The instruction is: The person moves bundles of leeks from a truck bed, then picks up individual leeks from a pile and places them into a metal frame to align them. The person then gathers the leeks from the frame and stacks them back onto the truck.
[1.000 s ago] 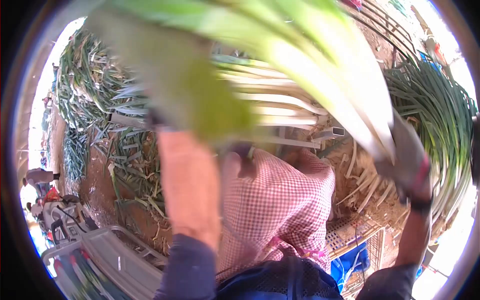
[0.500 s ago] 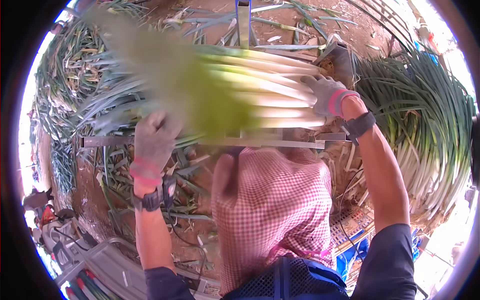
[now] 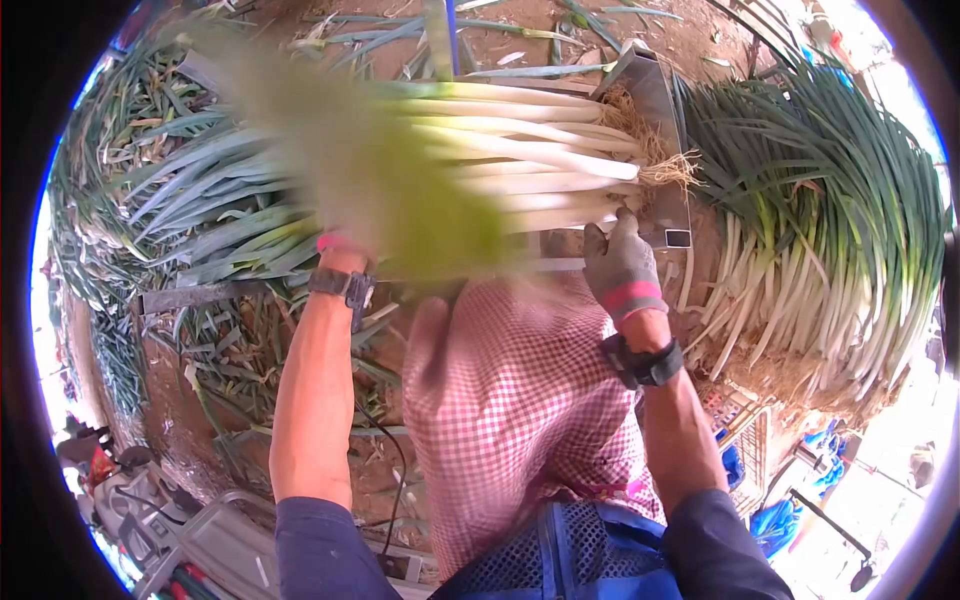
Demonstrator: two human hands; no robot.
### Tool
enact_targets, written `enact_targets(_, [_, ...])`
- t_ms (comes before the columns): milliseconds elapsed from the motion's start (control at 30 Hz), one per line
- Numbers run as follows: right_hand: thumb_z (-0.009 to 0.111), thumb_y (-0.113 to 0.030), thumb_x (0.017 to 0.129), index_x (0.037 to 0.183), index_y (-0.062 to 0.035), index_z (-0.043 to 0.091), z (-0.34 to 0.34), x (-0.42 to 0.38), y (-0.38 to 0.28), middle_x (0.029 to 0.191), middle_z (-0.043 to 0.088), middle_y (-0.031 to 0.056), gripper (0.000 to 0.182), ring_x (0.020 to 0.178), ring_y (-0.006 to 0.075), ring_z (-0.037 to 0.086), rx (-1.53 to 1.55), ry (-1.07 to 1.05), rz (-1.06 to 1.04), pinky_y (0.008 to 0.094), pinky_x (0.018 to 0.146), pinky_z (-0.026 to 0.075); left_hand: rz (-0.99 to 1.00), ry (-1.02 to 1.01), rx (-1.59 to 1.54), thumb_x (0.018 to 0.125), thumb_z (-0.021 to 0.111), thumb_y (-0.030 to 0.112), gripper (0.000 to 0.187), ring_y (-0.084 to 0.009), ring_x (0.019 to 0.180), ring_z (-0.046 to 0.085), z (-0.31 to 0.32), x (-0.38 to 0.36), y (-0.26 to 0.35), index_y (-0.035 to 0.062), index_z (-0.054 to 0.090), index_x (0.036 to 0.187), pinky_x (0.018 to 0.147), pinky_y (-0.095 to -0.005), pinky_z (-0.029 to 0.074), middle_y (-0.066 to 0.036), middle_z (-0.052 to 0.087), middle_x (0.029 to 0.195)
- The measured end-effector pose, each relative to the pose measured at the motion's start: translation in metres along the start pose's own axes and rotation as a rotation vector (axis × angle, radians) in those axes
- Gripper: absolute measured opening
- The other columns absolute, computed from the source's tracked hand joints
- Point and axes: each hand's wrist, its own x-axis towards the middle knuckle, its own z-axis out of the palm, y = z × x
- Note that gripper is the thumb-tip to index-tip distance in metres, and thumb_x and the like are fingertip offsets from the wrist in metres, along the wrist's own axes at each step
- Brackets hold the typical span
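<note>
Long green onions (image 3: 545,150) lie side by side in a metal rack (image 3: 672,185), white ends and roots to the right, leaves to the left. My right hand (image 3: 625,265), in a grey glove with a pink cuff, is at the root ends of the nearest stalks. Its thumb and one finger stand apart; the other fingers are partly hidden. My left hand (image 3: 343,232) reaches in over the leafy part. A large green blur (image 3: 440,215) close to the camera hides its fingers and the middle of the stalks.
A big pile of green onions (image 3: 810,220) lies on the right. Heaped leaves (image 3: 110,190) and trimmings cover the ground at left. A metal upright (image 3: 440,45) stands behind the rack. A plastic crate (image 3: 735,425) and a grey cart (image 3: 215,535) sit lower down.
My right hand has drawn back from over the root ends to their near side, baring the roots. My left hand has moved right and up, behind the blur. The view has shifted slightly.
</note>
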Motion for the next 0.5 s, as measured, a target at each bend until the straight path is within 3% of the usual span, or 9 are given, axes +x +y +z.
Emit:
enact_targets(33, [0.058, -0.03, 0.1, 0.132, 0.0079, 0.049, 0.0, 0.001, 0.003, 0.092, 0.067, 0.0389, 0.05, 0.095, 0.0543, 0.066, 0.029, 0.005, 0.024, 0.0591, 0.08, 0.052, 0.005, -0.006, 0.014, 0.09, 0.066, 0.037, 0.05, -0.0294, 0.131, 0.053, -0.001, 0.002, 0.003, 0.0195, 0.062, 0.137, 0.114, -0.0471, 0.036, -0.003, 0.061, 0.141])
enact_targets(133, [0.058, -0.029, 0.1, 0.128, 0.0074, 0.05, -0.006, -0.009, 0.015, 0.094, 0.066, 0.0399, 0.046, 0.095, 0.0554, 0.065, 0.01, -0.001, 0.109, 0.0594, 0.079, 0.053, 0.01, -0.034, 0.091, 0.091, 0.066, 0.038, 0.05, -0.0289, 0.131, 0.053, -0.017, 0.008, 0.019, 0.0199, 0.062, 0.137, 0.115, -0.0471, 0.035, -0.003, 0.061, 0.141])
enact_targets(200, [0.059, -0.027, 0.1, 0.119, 0.006, 0.051, -0.004, -0.016, 0.025, 0.091, 0.066, 0.0391, 0.039, 0.093, 0.056, 0.065, -0.011, 0.041, -0.079, 0.0599, 0.077, 0.052, 0.001, -0.055, 0.129, 0.09, 0.067, 0.038, 0.05, -0.0284, 0.132, 0.053, -0.025, 0.01, 0.028, 0.02, 0.061, 0.137, 0.115, -0.047, 0.035, -0.004, 0.061, 0.141])
enact_targets(267, [0.059, -0.026, 0.099, 0.114, 0.0049, 0.052, 0.0, -0.011, 0.03, 0.089, 0.066, 0.0382, 0.035, 0.091, 0.0567, 0.064, 0.004, 0.082, -0.1, 0.0601, 0.075, 0.051, -0.01, -0.036, 0.09, 0.09, 0.067, 0.037, 0.051, -0.0282, 0.132, 0.053, -0.021, 0.012, 0.028, 0.0196, 0.061, 0.137, 0.116, -0.0469, 0.035, -0.004, 0.06, 0.142])
enact_targets(367, [0.06, -0.022, 0.098, 0.107, 0.0059, 0.055, 0.015, 0.022, 0.026, 0.086, 0.066, 0.0358, 0.029, 0.087, 0.0568, 0.064, 0.061, 0.137, 0.068, 0.0593, 0.074, 0.051, -0.016, 0.002, 0.0, 0.09, 0.068, 0.035, 0.05, -0.028, 0.132, 0.053, -0.017, 0.011, 0.024, 0.019, 0.061, 0.137, 0.116, -0.0468, 0.035, -0.004, 0.06, 0.142])
enact_targets(467, [0.06, -0.019, 0.098, 0.095, 0.0047, 0.058, 0.024, 0.022, 0.033, 0.085, 0.067, 0.0336, 0.024, 0.078, 0.0519, 0.067, 0.032, 0.257, 0.022, 0.0537, 0.069, 0.053, -0.039, -0.051, 0.07, 0.09, 0.068, 0.034, 0.05, -0.0283, 0.132, 0.053, -0.018, 0.01, 0.024, 0.0187, 0.061, 0.138, 0.116, -0.0467, 0.035, -0.005, 0.06, 0.142])
enact_targets(500, [0.06, -0.018, 0.098, 0.092, 0.004, 0.058, 0.025, 0.021, 0.037, 0.083, 0.067, 0.0318, 0.022, 0.076, 0.0496, 0.067, 0.117, 0.191, 0.043, 0.0514, 0.067, 0.054, -0.038, -0.054, 0.074, 0.09, 0.068, 0.034, 0.051, -0.0284, 0.132, 0.053, -0.017, 0.011, 0.025, 0.0186, 0.06, 0.138, 0.116, -0.0467, 0.035, -0.005, 0.06, 0.142])
